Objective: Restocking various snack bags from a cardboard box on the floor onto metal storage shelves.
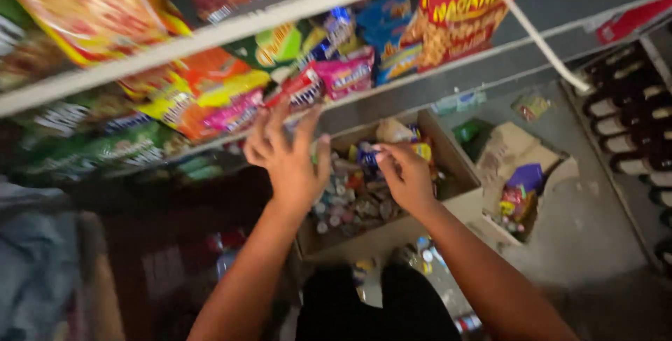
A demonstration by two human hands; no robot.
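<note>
grey concrete floor [595, 236] | white shelf rails [231, 29] | bottle rack [630, 124] right | dim light

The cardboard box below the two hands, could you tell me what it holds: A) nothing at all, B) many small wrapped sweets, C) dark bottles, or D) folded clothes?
B, since the cardboard box under the left hand and right hand is filled with small, colourful wrapped sweets.
</note>
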